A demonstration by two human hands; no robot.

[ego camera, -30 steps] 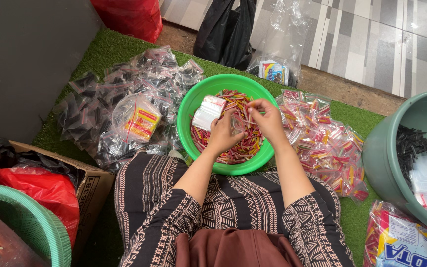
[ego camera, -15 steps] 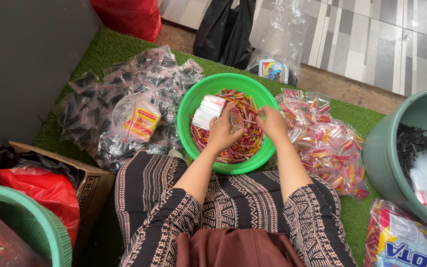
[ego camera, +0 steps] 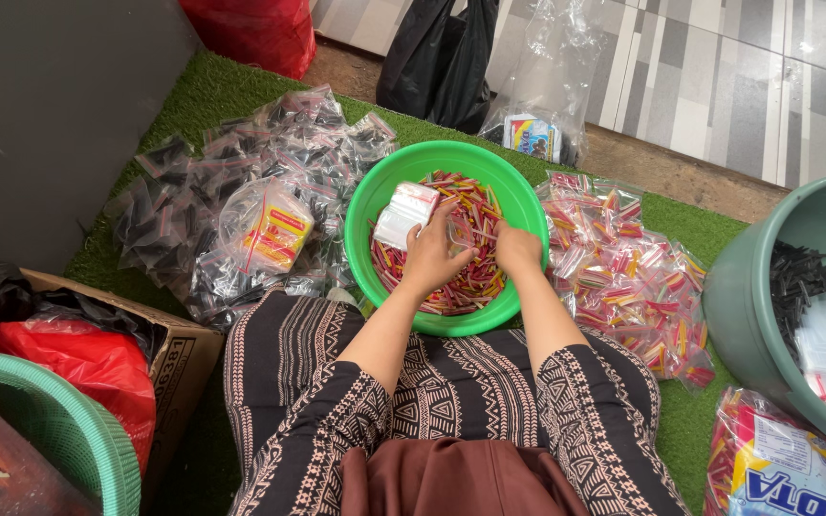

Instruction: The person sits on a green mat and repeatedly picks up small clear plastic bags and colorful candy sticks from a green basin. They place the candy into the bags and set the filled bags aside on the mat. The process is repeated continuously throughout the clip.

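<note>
1. Landmark: green basin (ego camera: 365, 205) on the green artificial turf (ego camera: 212, 96), just ahead of the person's knees.
2. Inside the basin: a heap of small red-and-yellow sticks (ego camera: 470, 277), filling its floor.
3. Left hand (ego camera: 429, 256) is in the basin over the near-left part of the heap, fingers curled down. A small clear bag seems to sit between the two hands; whether the left hand pinches it or some sticks, cannot tell.
4. Right hand (ego camera: 518, 250) is in the basin at the near-right side, knuckles up, fingers folded under into the heap. Grip is hidden, so cannot tell what it has hold of.
5. Stack of empty clear zip bags (ego camera: 405, 214) rests on the heap at the basin's left-back side, just beyond the left hand's fingertips, touching or nearly so.
6. Right of the basin: pile of filled packets of red-and-yellow sticks (ego camera: 623, 277), touching the basin rim.
7. Left of the basin: pile of packets of black pieces (ego camera: 193, 220), with one bag of yellow-and-red items (ego camera: 270, 229) on top.
8. Far right of the basin: grey-green bucket (ego camera: 748, 306) holding black pieces.
9. Behind the basin: crumpled clear plastic bag (ego camera: 547, 86) and black bag (ego camera: 442, 57).
</note>
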